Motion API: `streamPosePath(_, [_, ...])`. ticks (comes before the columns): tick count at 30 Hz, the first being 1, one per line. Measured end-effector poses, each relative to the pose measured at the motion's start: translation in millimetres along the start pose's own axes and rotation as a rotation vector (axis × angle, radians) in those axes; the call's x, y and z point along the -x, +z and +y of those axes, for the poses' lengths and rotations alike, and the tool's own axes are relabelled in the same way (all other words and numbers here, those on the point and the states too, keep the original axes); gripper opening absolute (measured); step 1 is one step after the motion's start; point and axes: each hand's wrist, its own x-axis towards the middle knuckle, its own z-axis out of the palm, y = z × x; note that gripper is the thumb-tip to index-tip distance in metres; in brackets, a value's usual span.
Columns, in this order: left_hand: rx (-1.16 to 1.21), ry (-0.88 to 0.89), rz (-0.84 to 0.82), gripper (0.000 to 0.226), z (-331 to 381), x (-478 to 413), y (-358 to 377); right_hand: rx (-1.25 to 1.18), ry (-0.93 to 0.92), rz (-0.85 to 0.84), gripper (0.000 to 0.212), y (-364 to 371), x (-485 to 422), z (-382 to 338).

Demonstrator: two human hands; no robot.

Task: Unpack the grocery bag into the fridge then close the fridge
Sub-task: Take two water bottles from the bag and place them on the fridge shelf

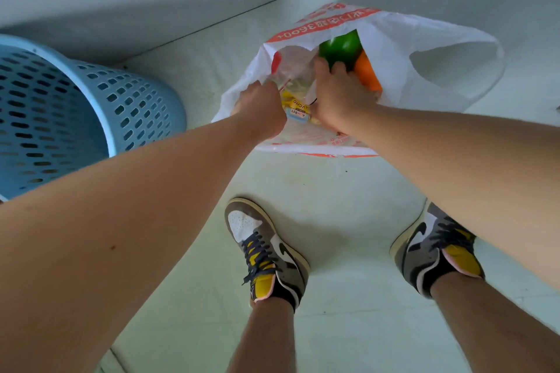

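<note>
A white plastic grocery bag [430,39] with orange-red print lies open on the floor ahead of my feet. Inside it I see a green pepper [341,45], an orange item [366,73] beside it, and a yellow and blue packet [295,107] in clear wrapping. My left hand [260,109] grips the bag's left rim with curled fingers. My right hand [339,94] reaches into the bag, fingers curled at the green pepper's near side; its fingertips are hidden. The fridge is out of view.
A light blue perforated laundry basket [91,106] stands at the left, close to my left arm. A pale wall runs behind the bag. My two feet in sneakers [266,254] stand on the pale floor just behind the bag.
</note>
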Motion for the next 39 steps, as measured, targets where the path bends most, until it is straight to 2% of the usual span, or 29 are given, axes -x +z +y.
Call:
streamPosePath(4, [0.032,-0.027,-0.002,0.044,-4,-3,-6,-0.013,-0.072,0.047,0.084,-14,16,12])
streamPosePath(9, [0.062,-0.019,-0.009,0.046,2,-1,-8,-0.092,-0.14,0.143,0.071,-38,42,16])
streamPosePath(17, [0.147,0.035,0.003,0.044,16,-12,-12,-0.598,-0.138,0.248,0.07,-92,81,-8])
streamPosePath(21, [0.186,0.042,0.112,0.046,20,-27,-14,-0.761,-0.097,0.31,0.069,-112,94,-9])
streamPosePath(27, [0.011,-0.024,0.08,0.071,19,-49,-14,-0.864,-0.005,0.319,0.07,-113,95,4])
streamPosePath(32, [-0.119,-0.064,0.057,0.082,15,-65,-10,-0.932,0.066,0.296,0.066,-106,96,11])
streamPosePath(39, [-0.04,-0.07,0.016,0.095,24,-64,-8,-1.112,0.21,0.305,0.072,-110,100,13])
